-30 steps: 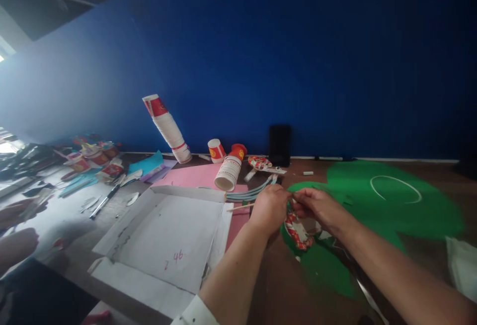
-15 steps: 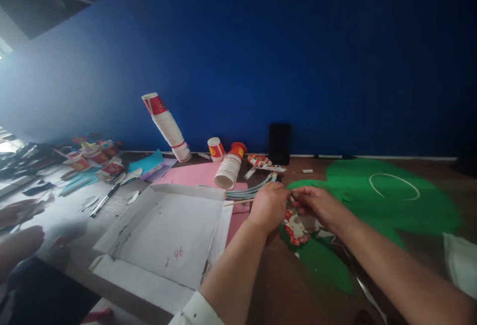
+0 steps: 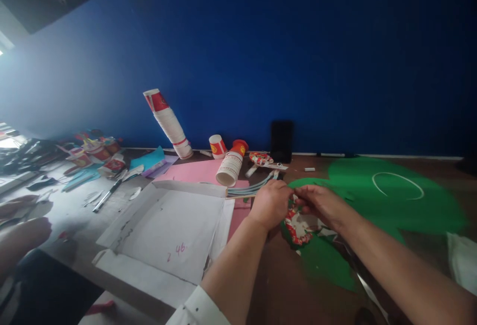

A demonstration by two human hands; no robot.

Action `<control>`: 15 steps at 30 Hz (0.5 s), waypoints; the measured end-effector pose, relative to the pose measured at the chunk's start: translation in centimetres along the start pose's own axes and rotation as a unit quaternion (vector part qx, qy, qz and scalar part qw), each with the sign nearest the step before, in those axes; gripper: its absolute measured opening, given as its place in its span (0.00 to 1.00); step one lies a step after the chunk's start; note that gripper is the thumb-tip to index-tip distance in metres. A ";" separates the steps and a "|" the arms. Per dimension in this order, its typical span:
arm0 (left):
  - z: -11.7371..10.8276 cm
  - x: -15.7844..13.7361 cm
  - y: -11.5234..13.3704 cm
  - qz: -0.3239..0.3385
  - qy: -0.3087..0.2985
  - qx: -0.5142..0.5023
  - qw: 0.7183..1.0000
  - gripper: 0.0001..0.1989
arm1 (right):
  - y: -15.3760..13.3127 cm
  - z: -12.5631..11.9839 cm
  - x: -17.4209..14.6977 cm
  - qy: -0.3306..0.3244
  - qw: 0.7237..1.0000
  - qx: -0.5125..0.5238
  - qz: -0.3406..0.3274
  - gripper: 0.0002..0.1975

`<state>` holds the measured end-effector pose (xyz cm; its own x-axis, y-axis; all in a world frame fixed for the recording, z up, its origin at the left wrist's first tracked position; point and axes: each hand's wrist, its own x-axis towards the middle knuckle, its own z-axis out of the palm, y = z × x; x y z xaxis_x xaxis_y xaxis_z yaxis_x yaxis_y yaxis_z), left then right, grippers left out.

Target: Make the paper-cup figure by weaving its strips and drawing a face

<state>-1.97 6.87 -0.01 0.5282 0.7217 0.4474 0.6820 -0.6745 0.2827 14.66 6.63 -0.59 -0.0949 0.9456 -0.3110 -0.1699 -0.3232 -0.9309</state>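
Observation:
My left hand point(image 3: 271, 203) is closed, and a thin tan stick point(image 3: 240, 197) sticks out from it toward the left. Its fingertips meet those of my right hand point(image 3: 319, 203), which is pinched shut; whatever lies between them is too small and covered to make out. Just below the hands, a piece cut from a red-and-white patterned paper cup point(image 3: 298, 233) lies over green paper point(image 3: 328, 260). White scraps point(image 3: 327, 231) are beside it, under my right wrist.
An open white box point(image 3: 160, 230) lies left of my arms, with pink paper point(image 3: 194, 171) behind it. Stacked paper cups point(image 3: 171, 125), a tipped cup stack point(image 3: 229, 168) and a black phone-like slab point(image 3: 281, 141) line the blue partition point(image 3: 298, 56). Another person's arm point(image 3: 26, 238) is at far left.
The stick has swung to a flatter angle, its free end now nearer the box's back corner. Both hands stay together in nearly the same place; the view has shifted slightly.

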 end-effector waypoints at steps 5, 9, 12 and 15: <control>0.3 0.0 -0.4 -0.002 0.017 -0.018 1.000 0.11 | 0.0 0.1 0.1 0.022 0.999 -0.023 -0.014 0.07; 0.2 0.1 -0.4 -0.013 0.016 -0.030 0.999 0.10 | 0.0 0.1 0.1 0.026 0.999 -0.030 -0.020 0.05; 0.0 0.1 -0.4 -0.024 0.010 -0.035 0.999 0.10 | 0.0 0.2 0.0 0.020 0.999 -0.026 -0.018 0.04; -0.1 0.2 -0.4 -0.027 0.015 -0.042 0.999 0.10 | -0.1 0.1 -0.2 0.006 1.000 -0.015 -0.009 0.03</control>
<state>-2.23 7.30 0.06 0.4751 0.7537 0.4540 0.6644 -0.6456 0.3765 14.55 6.52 -0.40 -0.0802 0.9518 -0.2962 -0.1417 -0.3050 -0.9418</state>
